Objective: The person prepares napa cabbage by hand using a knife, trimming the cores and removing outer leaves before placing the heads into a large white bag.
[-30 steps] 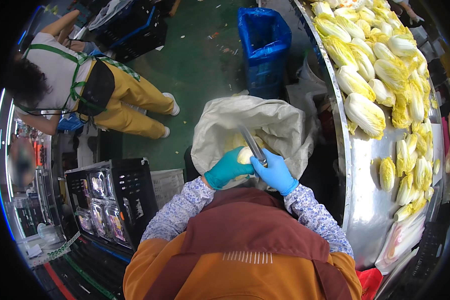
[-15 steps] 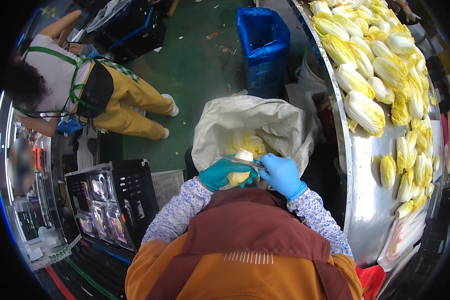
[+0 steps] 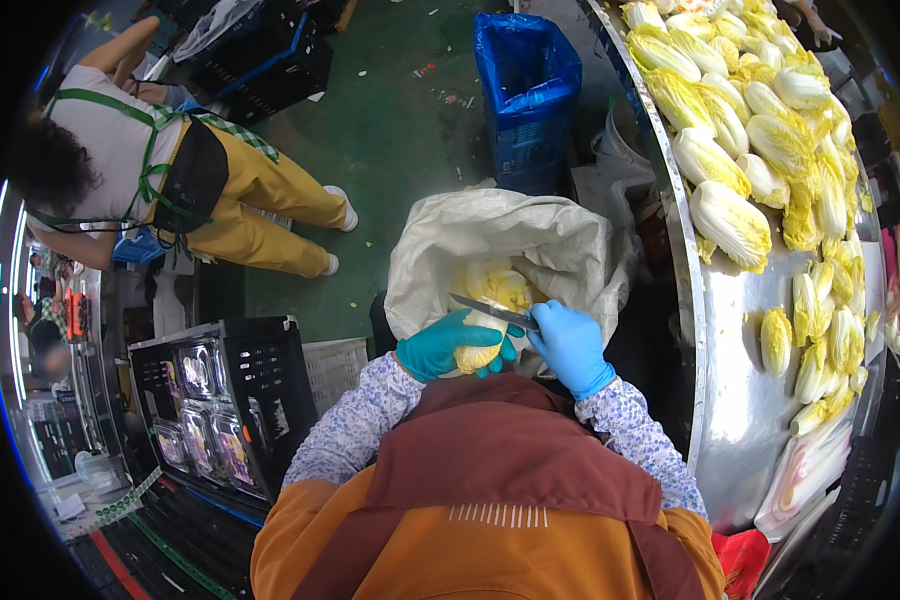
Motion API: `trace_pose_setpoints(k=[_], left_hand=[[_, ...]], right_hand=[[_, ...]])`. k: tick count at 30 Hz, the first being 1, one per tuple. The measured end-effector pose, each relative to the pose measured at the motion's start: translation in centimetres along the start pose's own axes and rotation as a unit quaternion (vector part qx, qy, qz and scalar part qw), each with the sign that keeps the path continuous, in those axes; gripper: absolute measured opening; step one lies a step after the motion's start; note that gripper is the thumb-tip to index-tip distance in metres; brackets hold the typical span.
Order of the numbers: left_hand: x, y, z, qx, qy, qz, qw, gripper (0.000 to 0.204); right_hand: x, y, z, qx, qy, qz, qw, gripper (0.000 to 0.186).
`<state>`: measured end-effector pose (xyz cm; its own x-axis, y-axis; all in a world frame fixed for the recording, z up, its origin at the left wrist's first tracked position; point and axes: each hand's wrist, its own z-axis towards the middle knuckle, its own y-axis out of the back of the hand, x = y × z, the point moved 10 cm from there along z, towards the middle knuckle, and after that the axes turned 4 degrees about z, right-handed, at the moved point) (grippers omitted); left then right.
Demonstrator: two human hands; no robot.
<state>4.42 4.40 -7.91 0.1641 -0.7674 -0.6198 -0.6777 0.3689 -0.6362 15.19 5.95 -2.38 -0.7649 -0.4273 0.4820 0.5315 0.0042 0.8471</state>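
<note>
In my left hand (image 3: 435, 345), gloved in green, is a small napa cabbage (image 3: 481, 347), its pale stem end facing away from me and its yellow leaves toward me. My right hand (image 3: 570, 345), in a blue glove, is closed round the dark handle of a knife (image 3: 500, 313). The blade points left and lies across the cabbage's stem end. Both hands are over the near side of a white woven sack (image 3: 425, 240) with its mouth wide. Yellow leaf scraps (image 3: 505, 285) lie inside the sack.
On my right a metal table (image 3: 740, 430) bears many napa cabbages (image 3: 730, 225). A blue-lined bin (image 3: 525, 130) stands beyond the sack. Left are a black crate (image 3: 270, 370) of clear packs and a white basket (image 3: 335, 370). Another person (image 3: 220, 190) stands at the far left.
The knife has shifted onto the cabbage's stem end, its blade now angled up to the left. The white stem piece that stuck up beyond the blade no longer shows there.
</note>
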Motion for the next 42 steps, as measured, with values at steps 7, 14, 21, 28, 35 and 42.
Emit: trace_pose_setpoints(k=[7,14,21,28,35,42], left_hand=[[-1.1,0.8,0.2,-0.053,-0.036,0.165,0.984,0.039],[-1.9,-0.9,-0.4,-0.04,-0.022,0.183,0.982,0.039],[-3.1,0.0,0.0,-0.097,-0.138,0.318,0.933,0.046],[-3.7,-2.3,0.6,-0.079,-0.221,0.356,0.905,0.05],[-2.3,-3.1,3.0,-0.095,-0.319,0.509,0.794,0.058],[-0.6,6.3,4.0,-0.249,-0.277,0.465,0.803,0.058]], right_hand=[[0.1,0.1,-0.1,-0.002,-0.001,0.019,1.0,0.02],[-5.0,-4.2,-1.9,0.016,-0.045,0.017,0.999,0.018],[-8.4,-4.9,-3.7,-0.006,-0.158,0.078,0.984,0.013],[-10.5,-6.1,-2.7,0.014,-0.183,-0.06,0.981,0.016],[-4.5,-1.8,-1.3,0.014,-0.094,-0.188,0.977,0.007],[-5.1,2.3,-4.0,0.006,-0.141,-0.128,0.982,0.004]])
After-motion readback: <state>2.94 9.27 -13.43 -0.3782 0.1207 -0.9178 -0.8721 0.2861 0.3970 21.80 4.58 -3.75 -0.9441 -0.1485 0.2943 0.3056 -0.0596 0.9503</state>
